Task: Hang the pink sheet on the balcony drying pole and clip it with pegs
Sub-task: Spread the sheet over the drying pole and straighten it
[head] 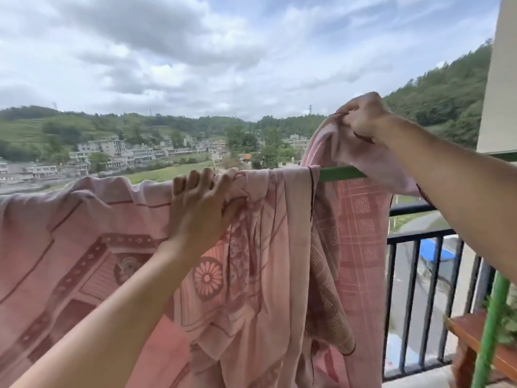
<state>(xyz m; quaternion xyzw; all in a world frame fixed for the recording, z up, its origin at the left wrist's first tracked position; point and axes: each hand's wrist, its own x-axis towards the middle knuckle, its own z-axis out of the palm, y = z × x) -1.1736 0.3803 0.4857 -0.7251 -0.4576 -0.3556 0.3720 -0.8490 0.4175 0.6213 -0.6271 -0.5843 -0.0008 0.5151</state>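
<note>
The pink patterned sheet (84, 247) hangs draped over the green drying pole (340, 173), spread out to the left and bunched in folds at the middle and right. My left hand (201, 208) grips the sheet's top edge on the pole near the centre. Above the pole at the right, my right hand (363, 116) is shut on a lifted corner of the sheet. Only a short green stretch of pole shows between my hands. No pegs are visible.
A black balcony railing (419, 242) runs behind the sheet at the right. A green upright post (492, 326) and a wooden bench (475, 331) with a plant stand at the lower right. A beige wall (500, 79) fills the right edge.
</note>
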